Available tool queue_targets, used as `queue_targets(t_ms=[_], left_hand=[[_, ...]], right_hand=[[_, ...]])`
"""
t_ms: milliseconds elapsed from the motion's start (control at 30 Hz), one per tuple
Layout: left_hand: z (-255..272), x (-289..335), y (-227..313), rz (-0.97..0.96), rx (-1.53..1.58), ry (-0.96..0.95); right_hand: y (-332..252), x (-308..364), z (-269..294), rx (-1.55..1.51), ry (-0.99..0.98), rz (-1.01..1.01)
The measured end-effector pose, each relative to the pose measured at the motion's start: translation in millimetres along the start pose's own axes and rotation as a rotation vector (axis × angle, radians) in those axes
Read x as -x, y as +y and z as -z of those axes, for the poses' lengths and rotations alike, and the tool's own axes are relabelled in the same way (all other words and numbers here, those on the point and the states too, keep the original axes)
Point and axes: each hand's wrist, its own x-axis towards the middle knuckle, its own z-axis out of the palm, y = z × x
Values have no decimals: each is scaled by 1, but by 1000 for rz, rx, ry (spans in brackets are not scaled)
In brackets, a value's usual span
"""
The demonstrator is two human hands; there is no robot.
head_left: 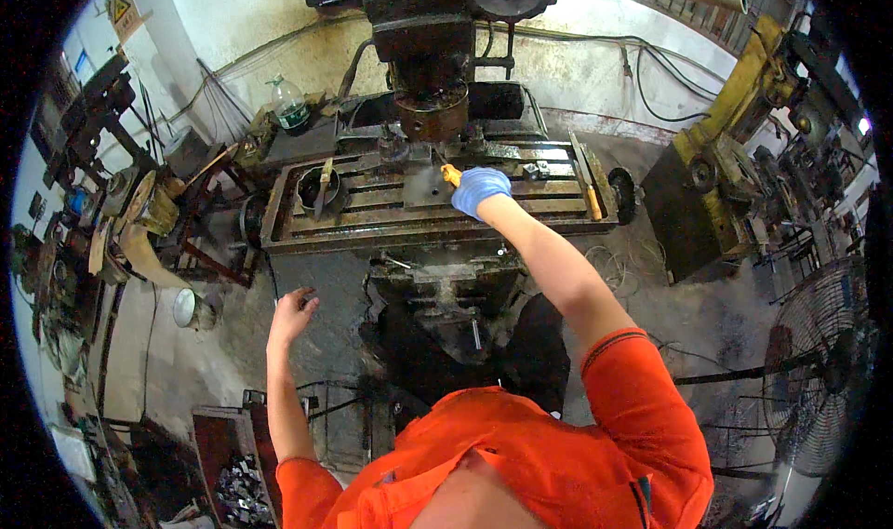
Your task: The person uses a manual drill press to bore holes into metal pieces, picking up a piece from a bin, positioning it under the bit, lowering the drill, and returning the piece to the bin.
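My right hand [478, 191] wears a blue glove with yellow fingers and reaches over the slotted machine table [372, 223]. Its fingers are drawn together near a flat metal plate [421, 192] with a dark hole, below the machine's spindle head [433, 115]. What they hold, if anything, is too small to make out. My bare left hand [296, 311] hangs in the air at the left, in front of the table, fingers apart and holding nothing. On the table's left end stands a dark round pot [309, 192] with a brush [324, 187] across it.
A wooden-handled tool [593, 201] lies along the table's right end, near small metal parts [537, 170]. A clear plastic bottle [289, 106] stands behind at left. A metal bucket [193, 308] is on the floor; a large fan [819, 366] stands at right.
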Motion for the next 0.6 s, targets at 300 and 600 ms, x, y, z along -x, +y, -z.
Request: queue_targets(t_ms=[300, 600], left_hand=[[-30, 0, -1, 10, -31, -197], [-98, -40, 49, -189, 237, -274]], right_hand=[[27, 92, -5, -96, -157, 241], [9, 183, -63, -297, -86, 563]])
